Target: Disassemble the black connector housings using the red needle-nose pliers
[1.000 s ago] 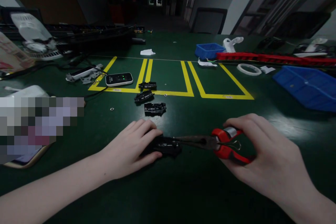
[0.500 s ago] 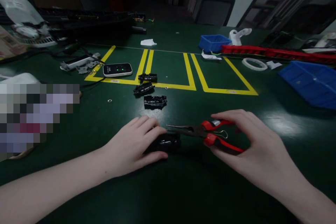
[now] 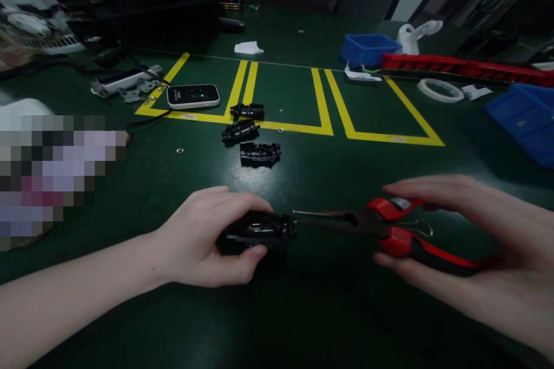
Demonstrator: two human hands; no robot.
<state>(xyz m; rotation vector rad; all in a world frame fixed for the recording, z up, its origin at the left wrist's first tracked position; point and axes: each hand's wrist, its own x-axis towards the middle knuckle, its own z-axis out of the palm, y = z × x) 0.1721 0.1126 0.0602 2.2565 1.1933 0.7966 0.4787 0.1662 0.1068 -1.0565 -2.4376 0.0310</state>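
Green tabletop (image 3: 324,311) lies under your wrists, and the black part (image 3: 259,230) is on it, near the middle of your view. Your left hand (image 3: 194,242) pinches it between thumb and fingers, thumb on the near side. Your right hand (image 3: 489,242) has its fingers spread around the handles of the red-handled pliers (image 3: 367,223), holding them with the handles apart. The plier tips are parted beside the right end of the part; you can't tell whether they touch it, and nothing shows between them.

So work on this piece looks under way, but whether anything on it is finished can't be told. Beyond it lie three loose black pieces, the nearest (image 3: 260,153), the middle one (image 3: 240,130) and the farthest (image 3: 247,110), out of your hands; whether they have been worked on doesn't show. A small ring (image 3: 179,151) lies to their left, and past them stands the small blue bin (image 3: 366,49).

Compared with half a second ago, your left hand has rolled back, baring more of the part. Your pliers have drawn rightward from its top edge to its end. Your view has tipped down, while the three loose pieces keep their arrangement.
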